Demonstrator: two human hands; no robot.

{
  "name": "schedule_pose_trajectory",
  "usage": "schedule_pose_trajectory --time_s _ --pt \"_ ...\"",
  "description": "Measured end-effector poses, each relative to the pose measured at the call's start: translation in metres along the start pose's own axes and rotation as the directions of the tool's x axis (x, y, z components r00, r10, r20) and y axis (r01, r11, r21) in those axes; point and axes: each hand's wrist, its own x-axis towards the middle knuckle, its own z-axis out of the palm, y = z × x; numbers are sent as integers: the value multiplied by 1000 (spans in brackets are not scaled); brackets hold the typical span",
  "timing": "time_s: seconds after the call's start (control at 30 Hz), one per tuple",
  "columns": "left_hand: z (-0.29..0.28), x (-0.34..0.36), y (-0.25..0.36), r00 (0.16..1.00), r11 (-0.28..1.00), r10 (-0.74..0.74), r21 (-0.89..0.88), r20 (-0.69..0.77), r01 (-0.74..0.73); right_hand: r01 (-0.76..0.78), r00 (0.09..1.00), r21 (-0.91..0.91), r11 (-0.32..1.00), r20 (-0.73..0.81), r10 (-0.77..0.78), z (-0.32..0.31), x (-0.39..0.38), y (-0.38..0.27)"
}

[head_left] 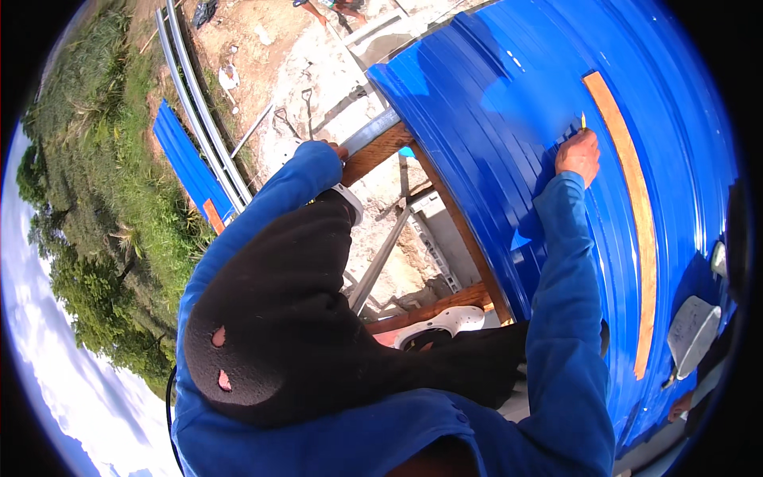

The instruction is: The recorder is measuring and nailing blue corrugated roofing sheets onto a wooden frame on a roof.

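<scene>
My left hand has its fingers curled on the edge of a timber beam topped with a metal strip, beside the opening in the roof frame. My right hand, closed on a thin yellow pencil-like tool, rests on the blue corrugated roofing sheets. To its right, a long orange wooden batten lies on the sheets. My bent legs in dark trousers straddle the frame, with a white clog at the lower timber. The tip of the yellow tool is too small to make out clearly.
Below are pale ground, tools, concrete blocks and another person's legs. At left lie metal channels and a loose blue sheet beside green vegetation. A grey object with a handle is on the roof at right.
</scene>
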Motion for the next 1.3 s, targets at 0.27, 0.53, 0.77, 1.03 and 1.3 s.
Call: schedule_pose_trajectory --time_s 0.27,0.53,0.77,1.03,1.3 --pt "1 17 -4 998 998 68 -1 -10 -68 23 998 10 1000 -58 -23 7 1 3" --pt "-11 53 -24 953 958 210 149 218 -245 18 998 7 1000 -65 -18 5 0 1" --pt "-6 63 -22 956 867 190 420 224 -270 25 999 19 1000 -25 -24 3 -2 0" --pt "-10 40 -29 932 902 328 242 154 -357 27 998 12 1000 -50 -26 5 -3 -3" --pt "-66 2 28 974 961 92 238 205 -141 63 992 18 998 -113 -61 2 -3 1"
